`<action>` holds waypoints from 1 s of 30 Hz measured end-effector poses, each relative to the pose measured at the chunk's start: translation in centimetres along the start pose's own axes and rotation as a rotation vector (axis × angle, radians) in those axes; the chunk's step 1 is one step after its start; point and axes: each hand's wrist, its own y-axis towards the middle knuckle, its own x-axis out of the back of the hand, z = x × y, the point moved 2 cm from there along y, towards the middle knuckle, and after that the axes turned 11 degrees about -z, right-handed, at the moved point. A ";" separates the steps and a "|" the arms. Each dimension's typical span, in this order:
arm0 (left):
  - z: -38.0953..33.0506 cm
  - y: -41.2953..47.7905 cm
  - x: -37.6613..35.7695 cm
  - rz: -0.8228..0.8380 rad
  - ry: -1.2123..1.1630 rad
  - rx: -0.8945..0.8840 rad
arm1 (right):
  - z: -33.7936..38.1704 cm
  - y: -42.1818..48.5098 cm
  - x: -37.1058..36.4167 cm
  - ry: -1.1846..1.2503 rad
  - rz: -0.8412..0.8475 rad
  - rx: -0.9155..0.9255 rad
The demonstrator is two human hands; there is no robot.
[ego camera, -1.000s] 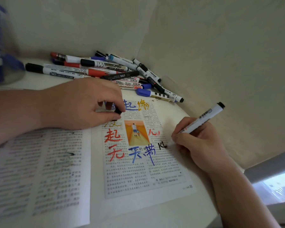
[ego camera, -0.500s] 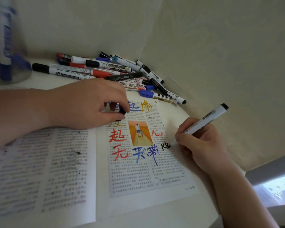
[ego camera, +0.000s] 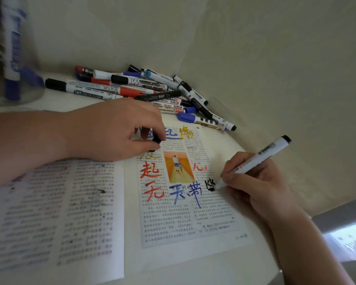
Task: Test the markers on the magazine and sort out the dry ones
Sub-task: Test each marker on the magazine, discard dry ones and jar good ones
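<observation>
On the white table [ego camera: 214, 268], the right hand's [ego camera: 255, 188] grip holds a marker [ego camera: 261, 156] inking the magazine [ego camera: 189, 221] black, the left hand [ego camera: 111, 132] pinching a black cap [ego camera: 157, 139]; it evidently writes, so recapping probably comes next.

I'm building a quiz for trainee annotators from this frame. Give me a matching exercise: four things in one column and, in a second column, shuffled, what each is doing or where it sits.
Things
1. right hand
2. left hand
3. pile of markers
4. clear jar

States
A. stands at far left with a blue-capped marker inside
B. pinches a black cap over the magazine
C. lies by the wall behind the magazine
D. grips a white marker, tip on the magazine

Pairs: 1-D, 2-B, 3-C, 4-A
</observation>
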 end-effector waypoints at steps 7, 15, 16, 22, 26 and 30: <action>-0.1 -0.1 0.0 -0.001 -0.001 0.007 | 0.0 0.2 -0.1 -0.101 -0.007 0.026; 0.0 0.0 0.0 0.002 0.009 0.016 | -0.1 0.2 -0.1 0.014 -0.027 0.014; 0.0 0.0 0.0 0.005 0.009 0.019 | -0.1 0.2 -0.1 -0.002 -0.016 0.023; 0.0 0.0 0.0 0.012 0.007 0.024 | 0.4 -0.5 -0.2 -0.002 0.137 0.006; -0.1 0.0 0.1 0.013 -0.003 0.020 | 0.1 -0.1 0.0 0.050 0.037 -0.010; -0.1 0.0 0.0 0.013 0.009 0.026 | 0.2 0.1 -0.1 -0.004 0.015 -0.007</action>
